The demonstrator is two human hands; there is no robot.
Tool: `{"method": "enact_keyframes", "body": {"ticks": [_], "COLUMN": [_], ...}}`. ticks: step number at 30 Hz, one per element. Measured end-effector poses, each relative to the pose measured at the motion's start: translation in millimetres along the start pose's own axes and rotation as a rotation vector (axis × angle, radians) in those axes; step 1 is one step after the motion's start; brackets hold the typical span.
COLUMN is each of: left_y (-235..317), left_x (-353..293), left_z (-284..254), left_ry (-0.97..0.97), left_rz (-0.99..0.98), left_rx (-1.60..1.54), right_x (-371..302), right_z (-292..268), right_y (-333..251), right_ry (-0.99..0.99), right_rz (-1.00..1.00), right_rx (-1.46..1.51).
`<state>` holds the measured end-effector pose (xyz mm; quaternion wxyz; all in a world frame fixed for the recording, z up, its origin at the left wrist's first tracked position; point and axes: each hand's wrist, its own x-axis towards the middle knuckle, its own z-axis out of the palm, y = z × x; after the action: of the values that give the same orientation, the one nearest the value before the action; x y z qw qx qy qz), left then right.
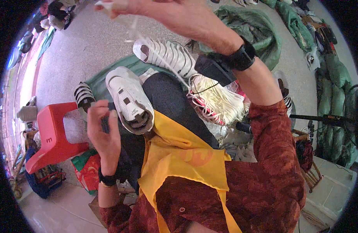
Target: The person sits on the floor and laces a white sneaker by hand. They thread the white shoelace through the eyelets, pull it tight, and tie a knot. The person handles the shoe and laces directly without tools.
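At far left, a red stool [54, 136] stands on the floor, with a striped shoe [84, 96] just beyond it. Next to these, the left hand [103, 130] is raised with fingers curled around a small dark thing, too hidden to name, just beside the white shoe [129, 100] resting sole-down on the knee. A yellow apron [179, 159] covers the lap below. Further right, a white lace [155, 52] runs taut from the shoe area up to the right hand [126, 6], which pinches it at the top edge. A bundle of laces [219, 101] lies behind the right forearm, and green sacks [256, 35] are heaped beyond.
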<state>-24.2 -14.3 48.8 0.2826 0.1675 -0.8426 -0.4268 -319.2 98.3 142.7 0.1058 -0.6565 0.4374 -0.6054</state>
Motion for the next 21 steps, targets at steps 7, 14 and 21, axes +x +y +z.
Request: {"method": "enact_keyframes", "body": {"ticks": [7, 14, 21], "left_y": [55, 74, 61], "left_x": [35, 39, 31], "left_z": [-1, 11, 11], "left_ry": [0.206, -0.045, -0.257], "left_rz": [0.182, 0.145, -0.088], "left_rx": [-0.089, -0.242, -0.497], "right_x": [-16, -40, -54], "right_z": [47, 70, 66], "right_y": [-49, -67, -77], "right_ry": [-0.103, -0.130, -0.074], "right_rz": [0.200, 0.137, 0.092], "right_rx": [-0.322, -0.307, -0.425]}}
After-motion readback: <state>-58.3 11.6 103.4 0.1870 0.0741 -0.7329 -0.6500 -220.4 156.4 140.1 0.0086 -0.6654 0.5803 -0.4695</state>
